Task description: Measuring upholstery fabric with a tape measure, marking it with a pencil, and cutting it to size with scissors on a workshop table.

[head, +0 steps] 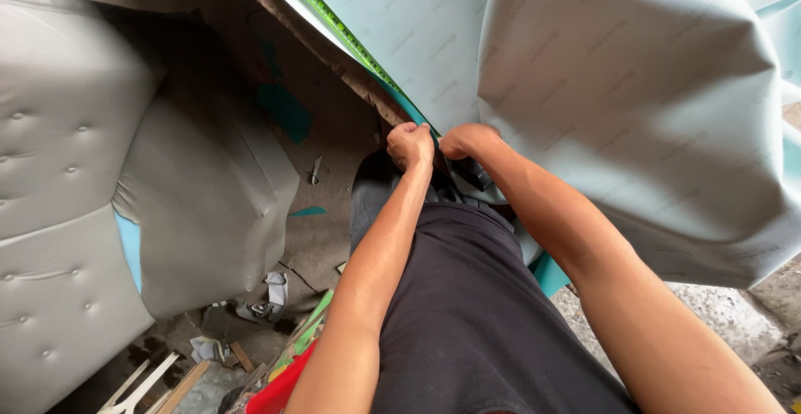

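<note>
Black trousers [476, 322] of a smooth, matte cloth fill the bottom of the view, with both bare forearms stretched forward over them. Beyond lies the largest thing in sight, a broad sheet of pale blue-grey vinyl [617, 88], leathery and softly creased, faintly printed on its back, draped in big folds across the upper right. A teal face shows at its lower edge. To the left sits a grey upholstered panel [75, 172], padded and button-tufted, its surface dimpled in rows. Brown rough flooring [325, 147] runs between them, littered with scraps of fabric and wood offcuts. A narrow yellow-green measuring tape [334, 22] runs diagonally along the sheet's edge. The left hand [410, 145] and the right hand [467, 140] are both curled into tight fists, side by side, just at the edge of the vinyl, apparently pinching it, though the fingertips themselves are hidden from view.
</note>
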